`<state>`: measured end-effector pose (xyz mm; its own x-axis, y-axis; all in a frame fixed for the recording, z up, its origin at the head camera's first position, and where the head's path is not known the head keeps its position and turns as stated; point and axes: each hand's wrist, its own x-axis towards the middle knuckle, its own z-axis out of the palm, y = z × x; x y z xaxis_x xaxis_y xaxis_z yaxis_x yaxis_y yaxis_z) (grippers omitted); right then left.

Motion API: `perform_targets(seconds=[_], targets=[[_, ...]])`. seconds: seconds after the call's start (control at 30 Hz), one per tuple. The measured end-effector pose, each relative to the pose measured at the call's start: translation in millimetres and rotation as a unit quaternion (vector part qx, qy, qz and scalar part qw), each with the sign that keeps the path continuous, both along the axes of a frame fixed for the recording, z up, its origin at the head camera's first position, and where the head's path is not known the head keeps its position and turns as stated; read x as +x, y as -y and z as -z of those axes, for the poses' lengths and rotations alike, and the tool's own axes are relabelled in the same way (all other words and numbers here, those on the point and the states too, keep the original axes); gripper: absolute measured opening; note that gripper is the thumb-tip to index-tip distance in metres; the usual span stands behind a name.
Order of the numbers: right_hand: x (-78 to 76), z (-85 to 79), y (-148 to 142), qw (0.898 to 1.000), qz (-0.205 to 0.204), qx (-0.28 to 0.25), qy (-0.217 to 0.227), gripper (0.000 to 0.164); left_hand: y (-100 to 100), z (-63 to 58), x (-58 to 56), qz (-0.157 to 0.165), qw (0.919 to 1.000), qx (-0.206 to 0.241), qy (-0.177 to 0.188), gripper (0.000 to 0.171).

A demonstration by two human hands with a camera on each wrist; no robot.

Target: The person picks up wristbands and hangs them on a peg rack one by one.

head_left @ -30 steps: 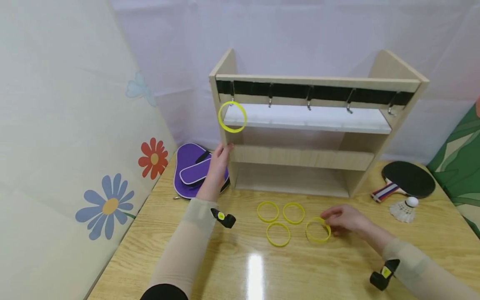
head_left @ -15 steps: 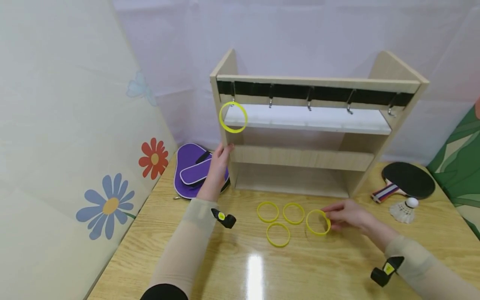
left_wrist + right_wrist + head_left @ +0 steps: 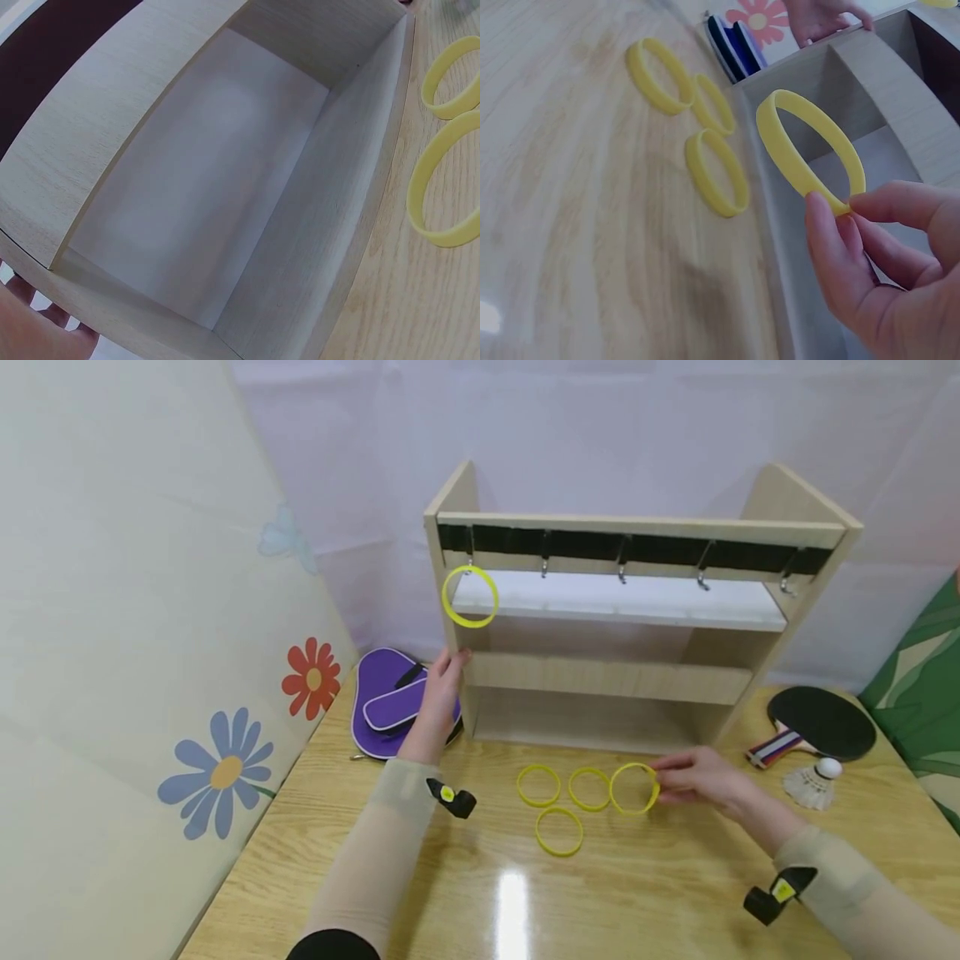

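Note:
My right hand [image 3: 701,777] pinches a yellow wristband [image 3: 787,161] between thumb and fingers, and in the right wrist view the band stands up above the fingertips. It is raised off the table in front of the wooden shelf [image 3: 603,677]. My left hand [image 3: 437,702] grips the shelf's left side panel, thumb in front and fingers behind it. Another yellow wristband [image 3: 470,623] hangs from the leftmost metal hook [image 3: 470,550]. Three more lie flat on the table: a left band [image 3: 538,804], a middle band [image 3: 589,809] and a nearer band [image 3: 558,853].
Several bare hooks [image 3: 622,560] run along the black strip to the right. A purple paddle case [image 3: 381,739] lies left of the shelf. At the right are a black table tennis paddle [image 3: 823,722] and a white shuttlecock [image 3: 812,787]. A wall with painted flowers borders the left.
My right hand has taken hold of the wristband at the right, lifted it from the table and moved it slightly toward the shelf. My left hand keeps its place on the side panel.

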<state>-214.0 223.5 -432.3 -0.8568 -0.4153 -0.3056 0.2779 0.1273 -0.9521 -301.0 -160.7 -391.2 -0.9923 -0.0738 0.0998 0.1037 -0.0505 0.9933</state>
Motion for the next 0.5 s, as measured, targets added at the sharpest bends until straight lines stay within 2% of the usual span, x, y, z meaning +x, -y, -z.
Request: perform_targets(seconds=[0.17, 0.5], targets=[[-4.4, -9.3, 6, 0.999, -0.005, -0.039, -0.008, 0.04, 1, 0.0, 0.3, 0.001, 1.0, 0.001, -0.002, 0.048], [-8.6, -27.3, 20, 0.996, 0.008, -0.088, -0.005, 0.025, 0, -1.8, 2.9, 0.001, 1.0, 0.0, -0.005, 0.047]])
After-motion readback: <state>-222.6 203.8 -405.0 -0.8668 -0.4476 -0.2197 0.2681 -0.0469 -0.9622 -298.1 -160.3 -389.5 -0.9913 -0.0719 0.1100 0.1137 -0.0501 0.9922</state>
